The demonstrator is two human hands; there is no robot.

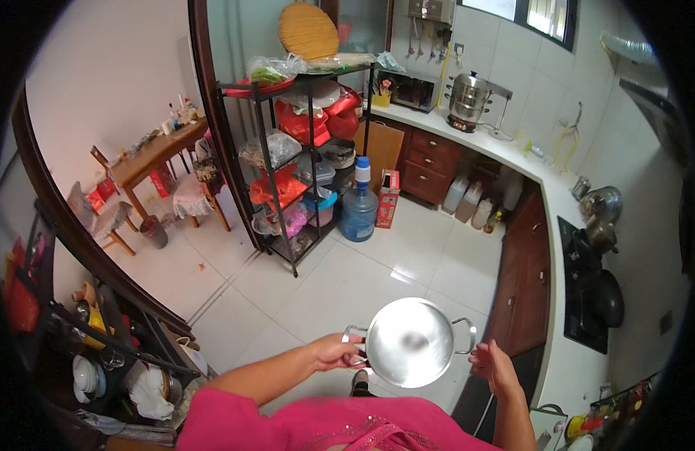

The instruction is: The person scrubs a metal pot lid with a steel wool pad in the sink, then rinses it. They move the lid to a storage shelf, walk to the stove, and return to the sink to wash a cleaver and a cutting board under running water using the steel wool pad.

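Note:
A shiny two-handled metal pot (410,345) is held in front of my body, above the floor. My left hand (337,350) grips its left loop handle (354,334). Just outside the right loop handle (467,336), my right hand (490,366) has its fingers apart and appears to hold nothing. The round face of the pot is toward me, with bright glare and a dark patch near its middle. Whatever lies under the pot is hidden.
A black shelf rack (294,197) and a blue water bottle (359,211) stand ahead. The white counter (573,372) curves along the right, bearing a black gas hob (584,282). A steamer pot (468,101) stands at the back. Another loaded rack (122,355) is at left.

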